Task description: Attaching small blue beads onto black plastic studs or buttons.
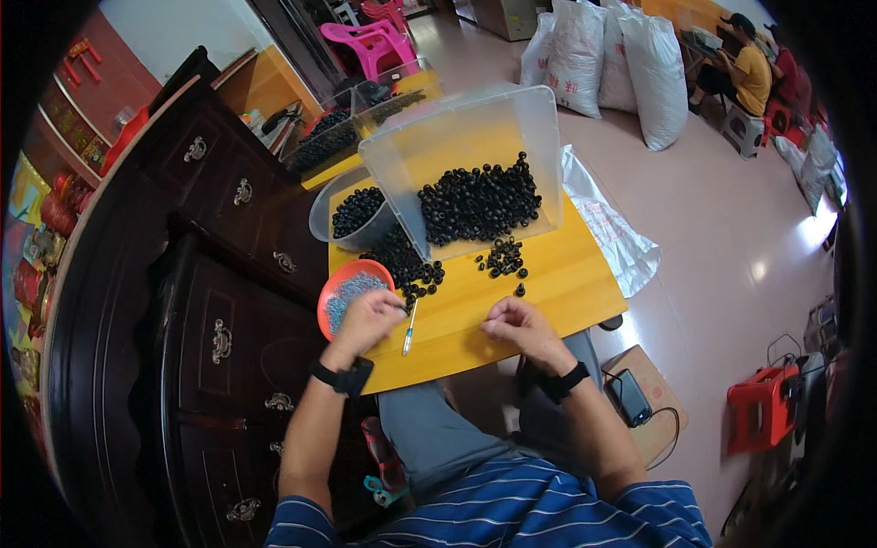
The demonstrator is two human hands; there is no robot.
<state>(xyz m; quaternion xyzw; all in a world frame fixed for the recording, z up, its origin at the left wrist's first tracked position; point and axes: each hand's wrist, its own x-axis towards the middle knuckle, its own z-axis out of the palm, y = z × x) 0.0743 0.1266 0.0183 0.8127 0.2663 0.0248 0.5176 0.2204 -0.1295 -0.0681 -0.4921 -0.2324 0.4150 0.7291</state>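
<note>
My left hand (369, 317) is over the table, beside an orange bowl (325, 294) of small blue-grey pieces (354, 289). Its fingers are pinched together near some black round parts (425, 274); what is between them I cannot make out. Just right of those fingertips lies a thin pen-like tool (409, 331), blue and white. Toward the table's front right, my right hand (523, 329) is also closed in a pinch, its contents too small to tell. One black part (521, 289) sits beyond it, near a small loose cluster (503, 258).
A clear plastic bin (548, 137) stands tipped on the yellow table (585, 283), spilling black parts. A smaller tub (322, 219) of them adjoins it. Dark drawers (228, 338) border the left. White sacks (658, 82) and seated people (749, 73) are farther back.
</note>
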